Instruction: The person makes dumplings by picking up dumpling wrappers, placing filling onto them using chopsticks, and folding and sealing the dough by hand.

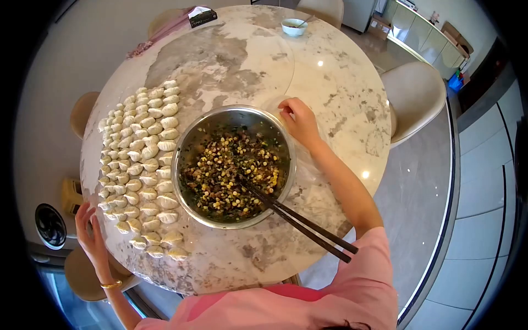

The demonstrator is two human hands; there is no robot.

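The right hand (301,122) bends its fingers just beside the bowl (237,116), and I cannot tell if it holds anything; the left hand (93,242) is loose and empty near the dumplings (149,165). These sit on the table (335,71) beside the bowl and look soft and squashy, so pinch lightly by the folded edge.
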